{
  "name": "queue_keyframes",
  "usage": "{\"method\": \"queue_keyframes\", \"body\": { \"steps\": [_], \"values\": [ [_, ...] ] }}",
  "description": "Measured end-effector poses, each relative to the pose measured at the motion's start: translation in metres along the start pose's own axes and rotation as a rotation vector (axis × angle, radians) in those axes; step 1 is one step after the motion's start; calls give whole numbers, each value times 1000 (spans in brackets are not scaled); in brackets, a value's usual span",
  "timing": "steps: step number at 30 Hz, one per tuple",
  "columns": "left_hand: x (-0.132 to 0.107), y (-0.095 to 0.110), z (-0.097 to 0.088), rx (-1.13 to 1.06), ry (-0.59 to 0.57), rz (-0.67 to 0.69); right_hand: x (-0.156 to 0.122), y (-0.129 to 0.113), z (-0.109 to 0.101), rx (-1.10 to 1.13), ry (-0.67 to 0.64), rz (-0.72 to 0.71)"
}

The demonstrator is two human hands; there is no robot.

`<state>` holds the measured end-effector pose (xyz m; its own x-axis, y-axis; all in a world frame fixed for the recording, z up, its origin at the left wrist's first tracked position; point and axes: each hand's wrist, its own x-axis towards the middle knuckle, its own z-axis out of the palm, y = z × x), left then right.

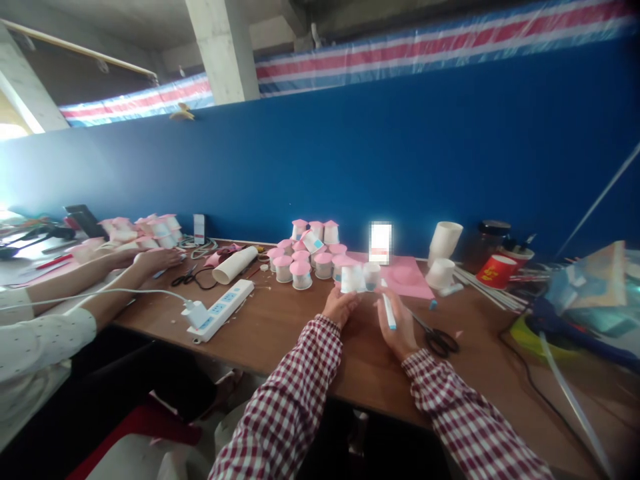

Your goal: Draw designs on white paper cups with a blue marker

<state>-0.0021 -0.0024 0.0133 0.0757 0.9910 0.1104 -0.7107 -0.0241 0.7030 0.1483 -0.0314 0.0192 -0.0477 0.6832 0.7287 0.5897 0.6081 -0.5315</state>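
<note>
At the middle of the table, my left hand (343, 305) grips the lower part of a white paper cup (353, 279). Another small white cup (371, 275) stands right beside it. My right hand (400, 327) is closed around a white marker with a light blue end (389, 311), its other end toward the cups. Behind and left of my hands several white cups with pink pointed paper tops (301, 274) are grouped, some stacked. A pink paper sheet (413, 279) lies beyond my right hand.
Black scissors (440, 343) lie right of my right hand. A red cup (496, 271), white paper tubes (445, 241) and a dark jar (494, 235) stand at right. A power strip (223, 310) is at left, near a co-worker's hands (155, 260). A blue partition (320, 153) backs the table.
</note>
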Motion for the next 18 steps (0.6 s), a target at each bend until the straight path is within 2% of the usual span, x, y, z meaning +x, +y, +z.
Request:
{"method": "queue_keyframes", "body": {
  "steps": [3, 9, 18],
  "values": [
    [0, 7, -5, -38, 5, -12, 1, 1, 0, -28, 52, 42],
    [-5, 21, -4, -191, -15, -88, 1, 3, 2, -73, 40, 24],
    [-5, 25, -2, -174, 49, -143, 1, 6, 2, -91, 30, 10]
  ]
}}
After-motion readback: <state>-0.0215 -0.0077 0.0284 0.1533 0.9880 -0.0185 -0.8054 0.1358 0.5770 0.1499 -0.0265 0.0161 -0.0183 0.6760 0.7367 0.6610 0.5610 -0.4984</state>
